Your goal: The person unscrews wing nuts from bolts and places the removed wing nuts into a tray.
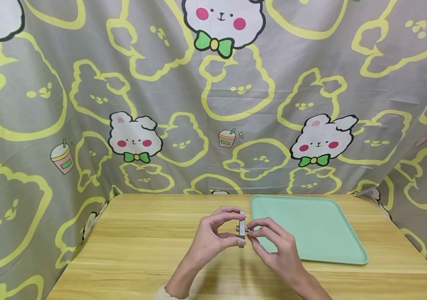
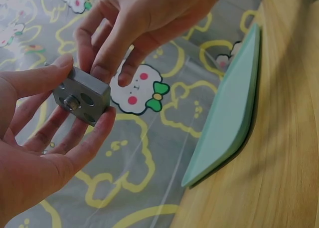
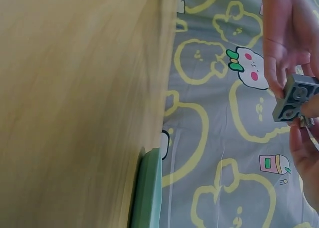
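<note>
Grey block [image 1: 242, 227], raised off the wooden table [image 1: 142, 233] and just to the left of the pale green tray [image 1: 318, 233] in the head view. Clamped there by the left hand [image 1: 207, 236], with thumb and fingers bent around opposite edges of the block and both broad faces left mostly bare. Set on edge, with one face towards the left palm and the other towards the right hand [image 1: 282, 246]. Pierced by dark round holes in the left wrist view, with a short round metal stub [image 2: 71, 103] standing out from the same face. Pinched in the right hand, between thumb and fingertips brought together, a small metal piece [image 1: 248, 229] right beside the block's far face; mostly hidden by the fingers, so impossible to tell how far in, or whether part of the same stub. Very close together, both hands, over the middle of the table. Laid flat towards the right side of the tabletop, the tray, with a low raised rim. Hung behind and along both sides of the table, a grey cloth [image 1: 183, 96] printed with yellow outlines, white rabbits in green bows, and pink cups. Visible at the left wrist, a pale sleeve [image 1: 169, 294].
</note>
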Action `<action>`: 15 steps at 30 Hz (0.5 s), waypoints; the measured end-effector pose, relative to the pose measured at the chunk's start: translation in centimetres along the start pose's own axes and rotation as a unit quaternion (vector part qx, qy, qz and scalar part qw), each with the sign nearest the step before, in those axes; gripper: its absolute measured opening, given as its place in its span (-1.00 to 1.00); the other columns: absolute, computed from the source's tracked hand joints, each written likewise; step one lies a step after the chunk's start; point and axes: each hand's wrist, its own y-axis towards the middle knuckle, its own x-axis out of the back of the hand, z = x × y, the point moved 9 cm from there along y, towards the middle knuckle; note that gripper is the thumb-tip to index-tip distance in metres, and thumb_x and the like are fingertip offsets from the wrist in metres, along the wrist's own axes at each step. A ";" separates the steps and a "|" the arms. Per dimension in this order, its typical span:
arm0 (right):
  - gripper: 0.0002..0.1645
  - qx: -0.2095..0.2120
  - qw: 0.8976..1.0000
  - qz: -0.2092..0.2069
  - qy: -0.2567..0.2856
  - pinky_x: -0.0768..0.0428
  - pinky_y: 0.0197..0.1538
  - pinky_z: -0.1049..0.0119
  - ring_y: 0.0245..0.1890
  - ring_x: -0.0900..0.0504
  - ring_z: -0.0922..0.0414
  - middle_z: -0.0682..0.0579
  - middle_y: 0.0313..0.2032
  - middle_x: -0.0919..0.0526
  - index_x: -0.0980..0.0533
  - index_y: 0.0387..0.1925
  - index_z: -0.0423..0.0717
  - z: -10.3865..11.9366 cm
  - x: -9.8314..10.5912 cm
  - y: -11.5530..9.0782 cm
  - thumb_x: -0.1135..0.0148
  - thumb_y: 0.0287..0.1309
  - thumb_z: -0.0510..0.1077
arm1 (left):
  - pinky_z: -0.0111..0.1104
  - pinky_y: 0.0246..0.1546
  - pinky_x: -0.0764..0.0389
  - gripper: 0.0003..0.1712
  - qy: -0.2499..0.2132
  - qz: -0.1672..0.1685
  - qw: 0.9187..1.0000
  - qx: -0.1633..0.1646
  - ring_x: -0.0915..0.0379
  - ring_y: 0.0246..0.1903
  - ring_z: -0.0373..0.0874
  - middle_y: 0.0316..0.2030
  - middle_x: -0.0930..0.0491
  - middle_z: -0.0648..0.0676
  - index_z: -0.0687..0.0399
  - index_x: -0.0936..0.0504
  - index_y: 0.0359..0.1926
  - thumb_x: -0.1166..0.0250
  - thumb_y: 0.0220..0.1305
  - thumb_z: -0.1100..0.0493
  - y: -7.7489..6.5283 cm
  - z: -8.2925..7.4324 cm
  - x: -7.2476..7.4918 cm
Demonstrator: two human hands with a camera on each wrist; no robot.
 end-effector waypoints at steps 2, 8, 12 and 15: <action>-0.84 0.011 1.000 -0.006 -0.003 -0.68 -0.01 0.53 -0.27 -0.71 0.01 -0.14 -0.21 -0.68 -0.65 -0.33 -0.18 0.2 0.0 0.1 -0.31 0.38 -0.19 | -0.02 -0.08 -0.79 -0.45 -0.002 -0.001 1.000 -0.001 -0.48 0.19 0.08 0.22 -0.48 0.27 0.31 -0.68 0.11 -0.51 0.03 0.55 0.0 -0.1 0.0; -0.86 -0.017 1.000 0.004 0.009 -0.66 0.07 0.52 -0.19 -0.71 0.00 -0.15 -0.17 -0.69 -0.65 -0.27 -0.16 -0.3 -0.2 -0.1 -0.46 0.17 -0.36 | -0.01 -0.08 -0.79 -0.45 0.000 0.000 1.000 0.000 -0.48 0.19 0.07 0.23 -0.47 0.28 0.33 -0.67 0.11 -0.52 0.04 0.54 -0.1 -0.1 0.2; -0.56 -0.086 0.994 0.012 0.063 -0.68 0.10 0.42 -0.08 -0.69 -0.01 -0.15 -0.10 -0.69 -0.62 -0.20 -0.17 -1.2 0.0 -0.1 -0.44 -0.07 -0.61 | -0.04 -0.08 -0.79 -0.45 0.010 -0.002 1.000 0.001 -0.49 0.17 0.07 0.22 -0.47 0.27 0.32 -0.68 0.11 -0.51 0.04 0.56 0.0 -0.1 0.3; -0.65 -0.181 0.978 0.013 0.102 -0.74 0.05 0.35 -0.04 -0.70 0.02 -0.15 -0.07 -0.68 -0.60 -0.13 -0.18 -2.5 0.1 -0.4 -0.34 0.13 -0.58 | -0.05 -0.07 -0.79 -0.46 0.024 -0.003 1.000 0.001 -0.50 0.17 0.07 0.22 -0.49 0.23 0.29 -0.69 0.10 -0.52 0.03 0.54 0.0 0.0 0.3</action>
